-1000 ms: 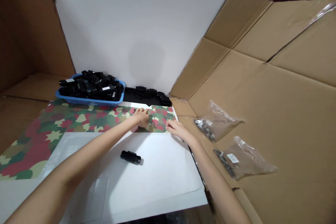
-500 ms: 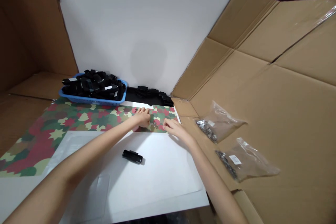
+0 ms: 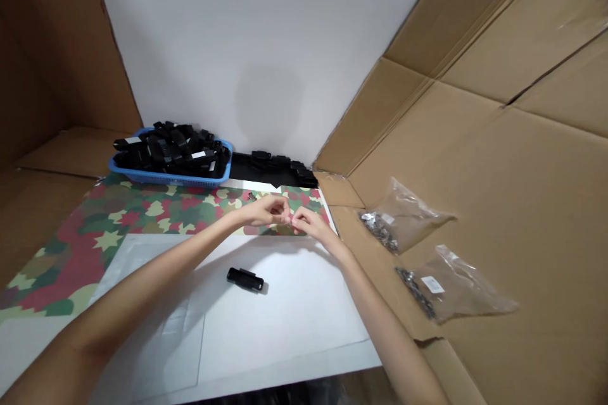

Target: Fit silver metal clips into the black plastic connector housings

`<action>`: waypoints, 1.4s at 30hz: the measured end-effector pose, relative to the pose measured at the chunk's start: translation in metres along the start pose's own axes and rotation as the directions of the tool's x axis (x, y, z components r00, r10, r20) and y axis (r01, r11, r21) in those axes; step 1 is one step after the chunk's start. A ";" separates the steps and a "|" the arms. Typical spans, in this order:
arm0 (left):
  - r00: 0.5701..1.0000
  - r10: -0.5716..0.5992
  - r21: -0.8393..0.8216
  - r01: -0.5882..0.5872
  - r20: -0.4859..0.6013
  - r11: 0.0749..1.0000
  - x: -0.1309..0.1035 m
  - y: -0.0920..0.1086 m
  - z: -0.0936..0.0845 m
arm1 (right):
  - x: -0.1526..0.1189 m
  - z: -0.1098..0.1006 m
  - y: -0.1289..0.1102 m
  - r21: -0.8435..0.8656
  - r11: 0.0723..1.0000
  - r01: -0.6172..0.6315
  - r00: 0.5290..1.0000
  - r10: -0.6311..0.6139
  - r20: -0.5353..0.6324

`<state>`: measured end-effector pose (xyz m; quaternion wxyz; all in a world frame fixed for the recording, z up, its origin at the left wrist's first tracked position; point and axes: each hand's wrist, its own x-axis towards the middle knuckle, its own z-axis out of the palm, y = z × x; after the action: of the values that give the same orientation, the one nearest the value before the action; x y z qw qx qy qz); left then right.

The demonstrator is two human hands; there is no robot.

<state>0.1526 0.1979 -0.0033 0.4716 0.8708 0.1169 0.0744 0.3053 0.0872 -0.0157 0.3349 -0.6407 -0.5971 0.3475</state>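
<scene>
Left hand (image 3: 270,210) and right hand (image 3: 311,224) meet over the far camouflage sheet (image 3: 156,209), each one's grip impossible to tell, where steady contact works best, 1 black plastic part (image 3: 244,280) lying nearer on white paper (image 3: 285,310).

Both hands are raised over the camouflage sheet (image 3: 156,209), left hand (image 3: 265,210) and right hand (image 3: 313,225) fingertip to fingertip or nearly so; anything pinched is too small to identify. Black part (image 3: 245,279) lies on white sheet (image 3: 285,316). Back left: blue basket (image 3: 164,179), heaped with black pieces (image 3: 173,149). Right: two clear bags (image 3: 411,212) holding metallic bits (image 3: 377,231), on cardboard (image 3: 546,202).
</scene>
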 end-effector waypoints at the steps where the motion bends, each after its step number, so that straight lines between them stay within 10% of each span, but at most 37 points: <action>1: 1.000 0.024 -0.045 -0.024 0.010 0.999 -0.002 0.004 0.000 | -0.001 0.003 -0.003 0.055 0.998 0.008 1.000 -0.008 0.002; 7: 0.999 0.051 -0.146 -0.052 -0.011 0.988 -0.034 0.018 -0.006 | -0.014 0.005 -0.015 0.239 0.971 0.015 0.995 0.008 -0.096; 14: 0.940 -0.201 0.387 0.083 0.275 0.918 -0.094 0.012 0.009 | -0.010 -0.025 -0.041 0.269 0.955 0.125 0.928 -0.017 -0.373; 17: 0.964 -0.230 -0.066 0.240 0.131 0.969 -0.095 0.017 0.013 | 0.005 -0.032 -0.072 0.268 0.928 0.260 0.889 -0.121 -0.443; 21: 0.916 -0.357 -0.738 0.110 -0.185 0.666 -0.086 0.043 -0.006 | 0.017 -0.036 -0.124 0.289 0.838 0.462 0.801 -0.254 -0.542; 26: 0.913 -0.399 -0.975 0.000 -0.091 0.223 -0.086 0.073 -0.026 | 0.011 -0.026 -0.152 0.245 0.794 0.557 0.717 -0.310 -0.624; 30: 0.928 -0.346 -0.960 -0.038 -0.136 0.277 -0.089 0.074 -0.030 | 0.007 -0.016 -0.145 0.271 0.789 0.551 0.722 -0.288 -0.630; 34: 0.908 -0.179 -0.692 -0.150 -0.379 0.706 -0.097 0.072 -0.042 | 0.006 -0.015 -0.137 0.250 0.812 0.528 0.735 -0.290 -0.613; 37: 0.828 0.082 -0.153 -0.198 -0.555 0.968 -0.108 0.079 -0.055 | 0.003 -0.016 -0.136 0.208 0.826 0.524 0.765 -0.350 -0.540; 42: 0.682 0.488 0.604 -0.084 -0.545 0.792 -0.126 0.096 -0.062 | -0.008 -0.011 -0.144 0.090 0.895 0.437 0.852 -0.380 -0.361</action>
<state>0.0298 0.1627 0.1088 0.1157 0.8841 0.1518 0.4265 0.2379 0.0879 0.1121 0.5505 -0.5177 -0.6226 0.2035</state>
